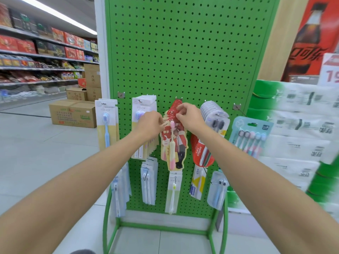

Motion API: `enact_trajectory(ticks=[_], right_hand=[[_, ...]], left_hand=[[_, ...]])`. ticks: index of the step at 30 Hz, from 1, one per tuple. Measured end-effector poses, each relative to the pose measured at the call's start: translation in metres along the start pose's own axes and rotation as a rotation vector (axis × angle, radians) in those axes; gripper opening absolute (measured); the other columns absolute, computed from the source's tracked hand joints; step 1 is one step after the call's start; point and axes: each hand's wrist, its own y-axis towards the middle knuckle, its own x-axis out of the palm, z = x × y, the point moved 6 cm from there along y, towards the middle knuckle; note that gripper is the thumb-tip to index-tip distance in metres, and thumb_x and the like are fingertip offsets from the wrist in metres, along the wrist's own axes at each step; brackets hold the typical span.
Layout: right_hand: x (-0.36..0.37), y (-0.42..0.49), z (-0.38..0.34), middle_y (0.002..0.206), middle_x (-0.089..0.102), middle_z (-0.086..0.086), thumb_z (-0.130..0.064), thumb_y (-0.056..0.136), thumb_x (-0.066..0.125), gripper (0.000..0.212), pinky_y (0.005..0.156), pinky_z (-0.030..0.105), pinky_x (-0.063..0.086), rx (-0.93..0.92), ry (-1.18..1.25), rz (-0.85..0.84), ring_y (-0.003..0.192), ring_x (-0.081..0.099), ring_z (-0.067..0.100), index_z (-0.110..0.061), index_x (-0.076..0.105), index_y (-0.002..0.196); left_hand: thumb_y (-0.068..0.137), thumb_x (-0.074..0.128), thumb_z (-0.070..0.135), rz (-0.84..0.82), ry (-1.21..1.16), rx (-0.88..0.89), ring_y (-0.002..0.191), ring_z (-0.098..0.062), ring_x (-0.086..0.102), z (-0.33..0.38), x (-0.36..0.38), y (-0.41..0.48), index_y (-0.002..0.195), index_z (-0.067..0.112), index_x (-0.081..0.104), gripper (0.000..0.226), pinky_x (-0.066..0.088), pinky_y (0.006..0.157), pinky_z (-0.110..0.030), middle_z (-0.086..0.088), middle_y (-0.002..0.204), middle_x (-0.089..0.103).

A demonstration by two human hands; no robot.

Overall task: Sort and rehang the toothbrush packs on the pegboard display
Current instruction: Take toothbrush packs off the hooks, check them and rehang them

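Red packs [173, 143] on pegboard [183, 52]: I see L hand [149, 125] fingers curled, pinching their left edge; R hand [190, 116] thumb + finger pinching their tops.

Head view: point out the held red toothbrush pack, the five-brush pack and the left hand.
held red toothbrush pack [178, 151]: head view, card front
five-brush pack [252, 136]: head view, brush heads
left hand [149, 125]: head view, hand's back

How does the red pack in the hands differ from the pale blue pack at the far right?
The red pack shows one pink brush; the pale blue pack shows five brushes. The left hand and right hand hold the red pack's top; nothing touches the pale blue pack. Both sit in the green pegboard's upper row.
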Motion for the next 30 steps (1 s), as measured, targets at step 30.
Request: enact_trajectory(ticks=[30], right_hand=[[0.122,-0.172,0.122,0.094,0.07,-0.003,-0.019,0.098,0.053,0.016,0.072,0.021,0.055,0.412,0.407,-0.072,0.082,0.067,0.009,-0.014,0.067,0.107]], left_hand=[[0.092,0.065,0.009,-0.384,-0.88,-0.549,0.08,-0.015,0.067,-0.09,0.173,-0.128,0.095,0.007,0.064,0.003,0.055,0.064,-0.023,-0.01,0.094,0.069]])
